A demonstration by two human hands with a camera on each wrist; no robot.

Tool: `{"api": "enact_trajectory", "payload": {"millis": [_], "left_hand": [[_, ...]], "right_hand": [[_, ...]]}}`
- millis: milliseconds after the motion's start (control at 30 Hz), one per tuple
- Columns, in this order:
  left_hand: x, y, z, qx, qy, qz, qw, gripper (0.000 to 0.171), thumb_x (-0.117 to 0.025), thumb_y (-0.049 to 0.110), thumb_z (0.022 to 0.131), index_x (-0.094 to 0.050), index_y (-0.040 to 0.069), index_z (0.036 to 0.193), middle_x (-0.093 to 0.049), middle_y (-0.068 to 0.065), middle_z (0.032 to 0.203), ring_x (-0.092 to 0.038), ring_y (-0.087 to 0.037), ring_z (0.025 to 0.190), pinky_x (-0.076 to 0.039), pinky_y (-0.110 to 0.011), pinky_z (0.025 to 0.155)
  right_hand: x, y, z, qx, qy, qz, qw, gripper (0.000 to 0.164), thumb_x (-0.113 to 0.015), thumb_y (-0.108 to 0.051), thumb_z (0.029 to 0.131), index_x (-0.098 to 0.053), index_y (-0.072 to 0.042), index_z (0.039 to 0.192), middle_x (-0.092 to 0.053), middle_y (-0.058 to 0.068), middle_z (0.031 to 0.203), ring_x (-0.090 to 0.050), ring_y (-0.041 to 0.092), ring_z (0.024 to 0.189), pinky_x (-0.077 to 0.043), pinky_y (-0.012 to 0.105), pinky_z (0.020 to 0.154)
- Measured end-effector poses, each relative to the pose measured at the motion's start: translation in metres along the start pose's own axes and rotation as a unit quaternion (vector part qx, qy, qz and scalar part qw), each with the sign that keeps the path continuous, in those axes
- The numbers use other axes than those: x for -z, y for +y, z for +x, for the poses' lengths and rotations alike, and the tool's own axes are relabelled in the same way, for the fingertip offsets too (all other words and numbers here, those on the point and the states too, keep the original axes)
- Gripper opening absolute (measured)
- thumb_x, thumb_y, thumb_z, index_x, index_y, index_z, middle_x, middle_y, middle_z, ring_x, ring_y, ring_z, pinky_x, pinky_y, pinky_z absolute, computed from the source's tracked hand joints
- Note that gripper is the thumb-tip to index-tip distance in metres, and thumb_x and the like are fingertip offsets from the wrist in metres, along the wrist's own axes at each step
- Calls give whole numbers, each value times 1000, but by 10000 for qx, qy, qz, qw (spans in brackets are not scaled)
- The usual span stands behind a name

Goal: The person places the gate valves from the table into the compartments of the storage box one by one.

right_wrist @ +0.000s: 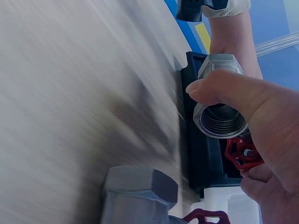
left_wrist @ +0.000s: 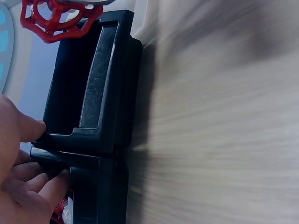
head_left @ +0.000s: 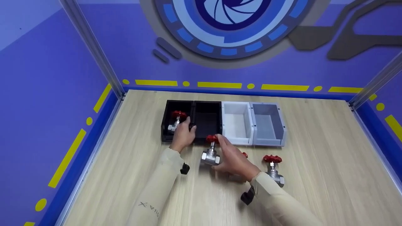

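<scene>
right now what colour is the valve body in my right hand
The valve body is silver-grey, showing best in the head view.

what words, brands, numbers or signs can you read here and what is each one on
"X" on the left sleeve, in the head view; the slanted letters beside it are too small and unclear to read for certain.
Valves: no readable text.
Bins: no readable text.
Back wall: printed shapes and yellow dashes, no words or numbers that I can make out.
</scene>
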State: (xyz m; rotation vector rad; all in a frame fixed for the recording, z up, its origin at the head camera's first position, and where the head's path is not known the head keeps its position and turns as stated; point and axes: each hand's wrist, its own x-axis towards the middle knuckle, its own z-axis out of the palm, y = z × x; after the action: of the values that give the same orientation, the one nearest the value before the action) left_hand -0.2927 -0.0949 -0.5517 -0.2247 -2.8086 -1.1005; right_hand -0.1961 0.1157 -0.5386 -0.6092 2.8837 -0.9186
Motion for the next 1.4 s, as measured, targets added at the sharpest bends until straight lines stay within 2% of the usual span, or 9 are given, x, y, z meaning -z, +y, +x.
{"api": "enact_trajectory", "payload": {"millis": [200,467,700,1000,1200,1400], "left_hand": [[1,-1,1,51,-53,39,10000,55,-61,18,94,-45,-6,140,-59,-25,130,-57,-38,121,-45,-45,104],[2,-3,1,-66,20,126,9999,54,-59,19,95,-45,-8,139,-60,-26,128,-58,-39,119,-46,-46,102],[0,-6,-1,-89,65,-87,9999,54,-58,19,95,-44,-8,140,-56,-25,134,-54,-38,124,-43,-45,106],[-3,-10,-2,-246,334,-295,9987,47,-51,20,100,-48,-8,137,-56,-26,134,-54,-37,126,-42,-44,107],[-1,-8,-1,-2,133,-451,9989,49,-51,23,100,-46,-6,139,-56,-25,134,-54,-37,125,-42,-45,107],[-1,-5,-1,61,-46,-232,9997,52,-50,23,100,-42,-9,141,-54,-25,136,-53,-36,126,-42,-44,107]], "right_hand": [[4,0,6,-10,157,54,9999,122,-93,-29,57,-21,-5,152,-34,15,154,-49,32,129,-43,41,107],[8,0,13,-89,167,148,9997,121,-93,-27,57,-21,-5,152,-33,15,154,-56,33,121,-45,40,105],[12,0,20,-46,252,194,9995,121,-93,-26,57,-21,-7,152,-38,15,151,-56,31,120,-45,39,105],[19,1,30,-21,340,172,9993,121,-94,-25,55,-22,-12,151,-42,14,147,-58,32,118,-47,40,103],[21,2,36,94,407,112,9991,119,-93,-25,56,-23,-9,150,-43,15,145,-59,31,115,-49,40,100],[23,3,40,170,435,30,9989,118,-92,-27,57,-23,-4,150,-39,17,148,-56,33,120,-47,40,103]]}}
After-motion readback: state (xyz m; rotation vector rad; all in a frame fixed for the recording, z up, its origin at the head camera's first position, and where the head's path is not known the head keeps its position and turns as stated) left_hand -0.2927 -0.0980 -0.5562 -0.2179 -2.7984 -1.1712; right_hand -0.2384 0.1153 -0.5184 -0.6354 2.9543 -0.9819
